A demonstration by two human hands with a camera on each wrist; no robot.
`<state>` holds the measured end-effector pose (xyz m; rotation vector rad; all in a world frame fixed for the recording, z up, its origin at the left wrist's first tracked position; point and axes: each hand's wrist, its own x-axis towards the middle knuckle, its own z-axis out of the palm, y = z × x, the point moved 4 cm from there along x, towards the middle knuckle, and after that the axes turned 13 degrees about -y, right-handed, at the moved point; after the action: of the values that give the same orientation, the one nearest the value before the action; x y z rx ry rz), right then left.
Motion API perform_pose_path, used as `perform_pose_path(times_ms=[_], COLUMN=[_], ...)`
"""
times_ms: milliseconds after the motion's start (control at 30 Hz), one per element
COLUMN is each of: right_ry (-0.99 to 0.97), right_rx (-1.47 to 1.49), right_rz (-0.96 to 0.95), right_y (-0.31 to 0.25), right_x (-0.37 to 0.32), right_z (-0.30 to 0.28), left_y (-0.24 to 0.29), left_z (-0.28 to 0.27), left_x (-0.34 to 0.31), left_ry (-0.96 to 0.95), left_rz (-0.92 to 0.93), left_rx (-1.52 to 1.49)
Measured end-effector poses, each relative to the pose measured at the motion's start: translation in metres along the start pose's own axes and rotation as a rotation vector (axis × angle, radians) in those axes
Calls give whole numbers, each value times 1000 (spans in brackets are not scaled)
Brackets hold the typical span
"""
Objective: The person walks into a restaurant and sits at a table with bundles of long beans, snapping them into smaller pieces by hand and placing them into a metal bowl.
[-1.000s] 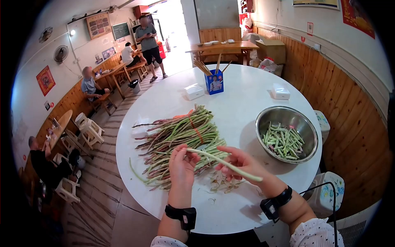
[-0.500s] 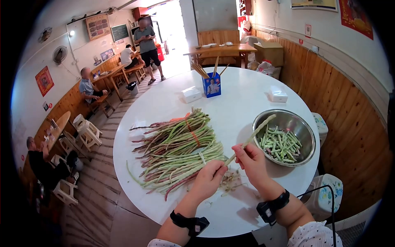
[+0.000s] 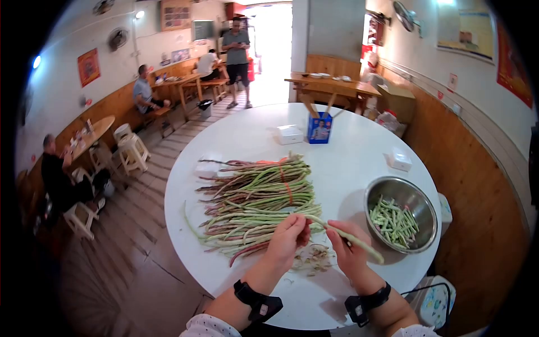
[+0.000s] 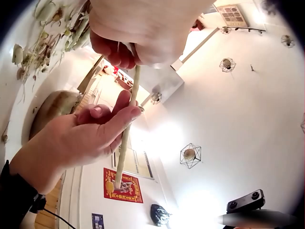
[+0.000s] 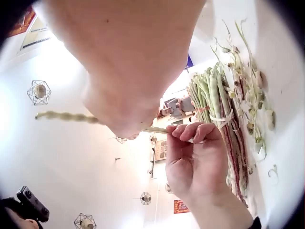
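My left hand (image 3: 289, 240) pinches one end of a pale green long bean (image 3: 365, 247) above the table's near side. The right hand (image 3: 351, 255) holds the same bean farther along, between thumb and fingers, and its free end slants down to the right. In the left wrist view the bean runs from the left fist past the right thumb. Just beyond the left hand lie bundles of long beans (image 3: 252, 194), green and purplish, one tied with a red band, another with a white tie. Bean scraps (image 3: 314, 261) are scattered beneath the hands.
A steel bowl (image 3: 433, 222) of cut bean pieces stands right of the right hand. Farther back on the round white table (image 3: 348, 163) are a blue chopstick box (image 3: 320, 129) and white tissue packs (image 3: 289, 134). Stools and several people are beyond.
Half a second ago the bean pointed up towards the bowl; now its free end slopes down to the right. The right hand has turned, and the head view has swung left.
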<state>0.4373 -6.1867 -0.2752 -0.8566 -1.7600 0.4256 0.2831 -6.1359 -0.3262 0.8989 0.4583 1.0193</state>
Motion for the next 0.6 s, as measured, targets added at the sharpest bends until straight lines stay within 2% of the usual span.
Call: perform_pose_path(times_ms=[33, 67, 133, 233, 267, 300, 400, 500, 567, 600], right_ry=[-23, -80, -106, -130, -111, -89, -111, -32, 25, 50], right_rx=[-147, -169, -194, -250, -240, -234, 80, 101, 322, 459], right_rz=[-153, -87, -157, -222, -247, -270, 105, 197, 334, 428], right_y=[-11, -24, -30, -41, -42, -43, -24, -2, 10, 17], right_x=[3, 5, 4, 1, 0, -2, -11, -7, -3, -2], right_z=[4, 5, 10, 11, 11, 10, 12, 10, 8, 5], left_y=[-1, -2, -1, 9, 17, 17, 16, 6, 8, 2], left_z=[1, 1, -2, -40, -39, -33, -11, 12, 18, 14], left_x=[-1, -1, -2, 5, 6, 5, 4, -1, -8, -5], left_ry=[10, 24, 52, 124, 176, 118, -66, -239, -353, -402], left_rz=[9, 15, 26, 129, 163, 110, -41, -169, -289, -277], left_rx=[-33, -64, -186, -322, -291, -219, -33, 44, 60, 60])
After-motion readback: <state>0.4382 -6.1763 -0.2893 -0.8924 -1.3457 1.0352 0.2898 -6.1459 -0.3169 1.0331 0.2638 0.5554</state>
